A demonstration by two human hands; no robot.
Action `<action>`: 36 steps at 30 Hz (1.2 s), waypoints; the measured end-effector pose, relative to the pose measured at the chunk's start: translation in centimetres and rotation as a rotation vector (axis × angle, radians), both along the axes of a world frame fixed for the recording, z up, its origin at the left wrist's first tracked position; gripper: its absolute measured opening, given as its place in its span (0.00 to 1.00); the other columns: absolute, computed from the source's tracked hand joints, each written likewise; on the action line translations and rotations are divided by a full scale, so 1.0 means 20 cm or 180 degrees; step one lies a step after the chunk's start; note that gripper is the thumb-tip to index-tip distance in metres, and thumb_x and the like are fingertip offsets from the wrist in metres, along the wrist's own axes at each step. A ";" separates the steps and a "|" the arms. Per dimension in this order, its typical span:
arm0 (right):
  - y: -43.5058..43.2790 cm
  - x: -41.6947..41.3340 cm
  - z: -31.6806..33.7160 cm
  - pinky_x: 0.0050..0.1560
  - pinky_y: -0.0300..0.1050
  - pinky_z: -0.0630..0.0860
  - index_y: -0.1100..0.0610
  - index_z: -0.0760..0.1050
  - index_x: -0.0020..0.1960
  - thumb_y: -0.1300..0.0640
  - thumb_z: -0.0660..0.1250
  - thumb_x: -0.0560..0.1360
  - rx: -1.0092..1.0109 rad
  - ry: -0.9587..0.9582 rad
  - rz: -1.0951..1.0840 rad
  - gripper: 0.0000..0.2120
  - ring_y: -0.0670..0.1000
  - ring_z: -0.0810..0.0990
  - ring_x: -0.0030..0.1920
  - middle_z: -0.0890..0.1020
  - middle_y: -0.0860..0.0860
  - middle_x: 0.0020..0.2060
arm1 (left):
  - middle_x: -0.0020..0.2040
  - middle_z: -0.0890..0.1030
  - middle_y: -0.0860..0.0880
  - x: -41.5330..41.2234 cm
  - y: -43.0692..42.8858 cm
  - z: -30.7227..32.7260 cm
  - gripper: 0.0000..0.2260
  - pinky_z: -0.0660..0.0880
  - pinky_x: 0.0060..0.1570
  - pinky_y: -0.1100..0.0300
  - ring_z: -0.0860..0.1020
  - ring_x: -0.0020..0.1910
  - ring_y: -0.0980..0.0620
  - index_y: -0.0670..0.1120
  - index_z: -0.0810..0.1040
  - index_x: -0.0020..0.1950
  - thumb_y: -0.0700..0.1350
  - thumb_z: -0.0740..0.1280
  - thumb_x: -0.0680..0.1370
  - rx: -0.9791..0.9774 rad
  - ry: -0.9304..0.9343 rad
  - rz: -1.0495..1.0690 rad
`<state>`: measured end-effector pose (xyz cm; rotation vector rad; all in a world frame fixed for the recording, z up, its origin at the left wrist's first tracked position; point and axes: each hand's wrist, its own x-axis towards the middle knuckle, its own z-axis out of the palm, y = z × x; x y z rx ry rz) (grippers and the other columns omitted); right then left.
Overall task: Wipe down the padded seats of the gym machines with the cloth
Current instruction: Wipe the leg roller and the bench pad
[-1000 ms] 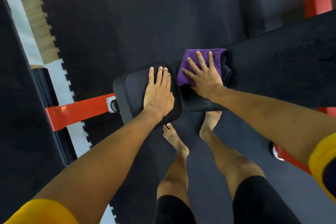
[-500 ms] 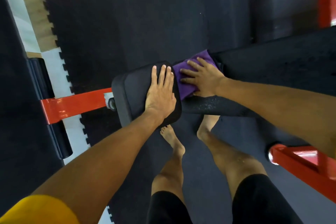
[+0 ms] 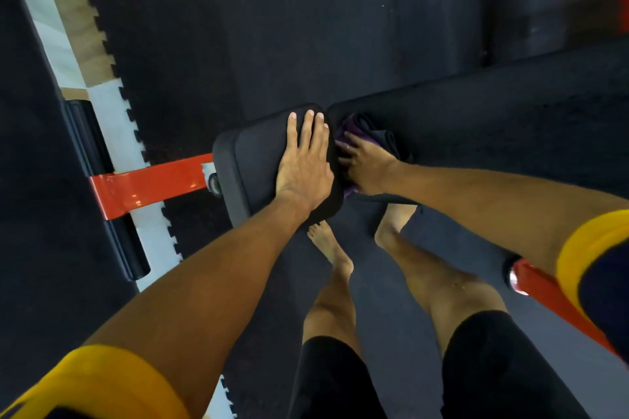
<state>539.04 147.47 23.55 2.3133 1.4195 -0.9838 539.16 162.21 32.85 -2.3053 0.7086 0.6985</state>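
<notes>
The purple cloth (image 3: 351,128) is bunched in the gap between the small black seat pad (image 3: 258,160) and the long black back pad (image 3: 493,126) of the bench, and one dark fold of it lies on the end of the back pad. The right hand (image 3: 366,167) is on top of the cloth. Its fingers (image 3: 344,147) are spread, almost straight, and they press the cloth down toward the gap; the tips are hidden behind the edge of the seat pad. One finger has a ring. The left hand (image 3: 303,163) rests flat on the seat pad, fingers straight and close together, holding nothing.

Left of the seat pad a red steel bar (image 3: 146,185) goes out to a black cross foot (image 3: 102,187). Under the bench is a dark rubber floor mat (image 3: 238,27) with a toothed edge, beside a white strip of floor (image 3: 115,133). Below the pads the two bare feet (image 3: 326,241) of the person stand on the mat, and a second red bar (image 3: 551,296) shows at the lower right. Both arms have yellow sleeves (image 3: 102,381)
</notes>
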 end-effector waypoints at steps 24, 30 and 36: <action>-0.10 -0.31 0.07 0.79 0.64 0.38 0.44 0.45 0.84 0.38 0.55 0.83 0.0068 -0.0454 -0.1844 0.34 0.62 0.40 0.82 0.39 0.53 0.83 | 0.83 0.50 0.40 -0.13 -0.01 0.03 0.29 0.41 0.76 0.32 0.46 0.82 0.40 0.40 0.48 0.82 0.53 0.47 0.85 0.0031 0.0101 -0.0151; 0.14 -0.47 -0.07 0.76 0.74 0.43 0.48 0.52 0.83 0.40 0.64 0.80 -0.0319 -0.0378 -0.0853 0.37 0.68 0.38 0.80 0.48 0.55 0.83 | 0.83 0.50 0.39 -0.32 0.02 0.03 0.30 0.42 0.76 0.30 0.47 0.82 0.39 0.39 0.48 0.82 0.54 0.47 0.85 -0.0007 0.0086 -0.0408; -0.26 -0.72 -0.04 0.77 0.68 0.36 0.50 0.36 0.82 0.50 0.66 0.81 -0.0235 -0.0820 -0.0260 0.45 0.66 0.37 0.81 0.32 0.55 0.80 | 0.82 0.49 0.39 -0.35 0.01 0.02 0.30 0.43 0.75 0.29 0.46 0.82 0.38 0.39 0.48 0.82 0.54 0.45 0.85 0.0079 -0.0020 -0.0553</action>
